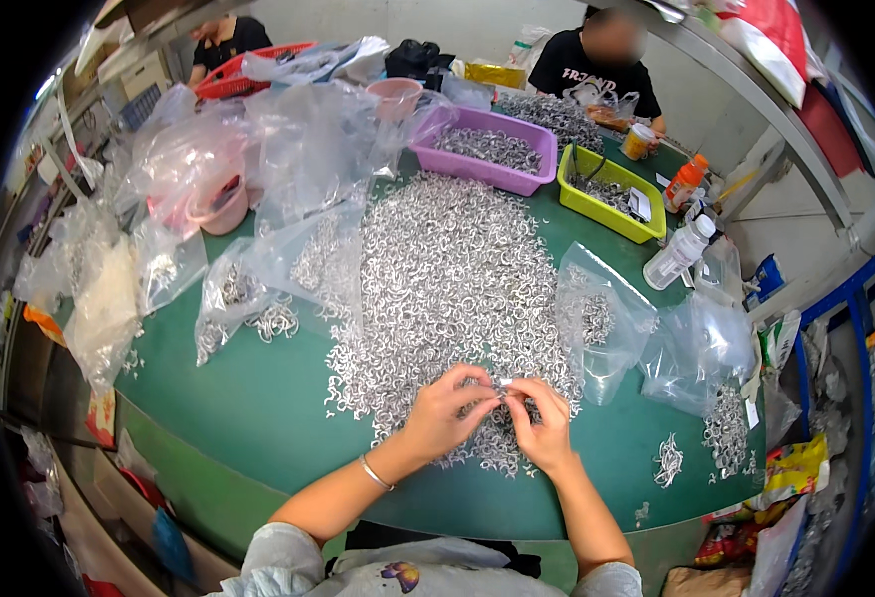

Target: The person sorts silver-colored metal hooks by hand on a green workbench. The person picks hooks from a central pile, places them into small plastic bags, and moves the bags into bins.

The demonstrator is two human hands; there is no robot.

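Note:
A broad heap of small curved silver metal pieces (pixel 457 279) spreads over the green table (pixel 218 408). Over the heap's near edge, my left hand (pixel 449 410) and my right hand (pixel 542 426) meet fingertip to fingertip. Both are closed in a pinch on a small silver metal piece (pixel 502 383), which my fingers partly cover; its exact shape is too small to make out. A thin bangle (pixel 377 474) circles my left wrist.
Clear plastic bags (pixel 606 328) holding metal pieces lie on both sides of the heap. Behind it stand a purple basin (pixel 484 149) and a yellow-green basin (pixel 611 197). A white bottle (pixel 678 254) leans at right. Small piles (pixel 668 460) lie near right; two people sit across.

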